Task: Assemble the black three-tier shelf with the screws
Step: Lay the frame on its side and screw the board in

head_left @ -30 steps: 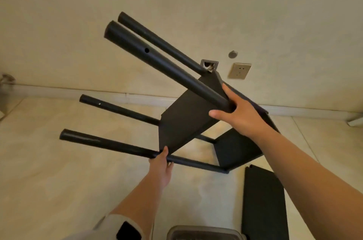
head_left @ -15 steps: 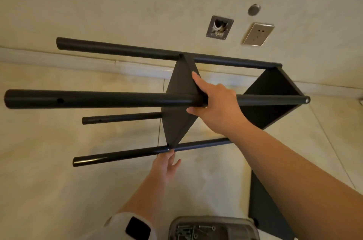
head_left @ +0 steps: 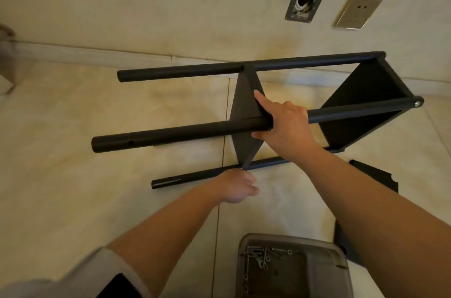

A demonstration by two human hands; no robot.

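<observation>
The black shelf frame point(head_left: 246, 112) lay on its side over the tiled floor point(head_left: 73, 151), its four poles running left to right with their free ends pointing left. The left hand point(head_left: 238, 186) was at the nearest, lowest pole point(head_left: 195, 176), its fingers curled at the spot where the middle shelf panel point(head_left: 244, 104) met that pole; whether they closed fully round the pole could not be told. Above and just right of that hand, the right hand point(head_left: 286, 124) gripped the thick upper pole point(head_left: 170, 134), its forefinger stretched out along the middle panel's edge and its thumb under the pole. Beyond the right hand, further right, the end panel point(head_left: 366, 107) joined the pole ends, one showing a screw head point(head_left: 418, 103). Below the right forearm a loose black panel point(head_left: 375, 175) lay flat on the floor. Near the person, between the two forearms, a grey tray point(head_left: 324, 273) held loose screws point(head_left: 261, 256). On the wall beyond the frame sat a socket point(head_left: 357, 12).
</observation>
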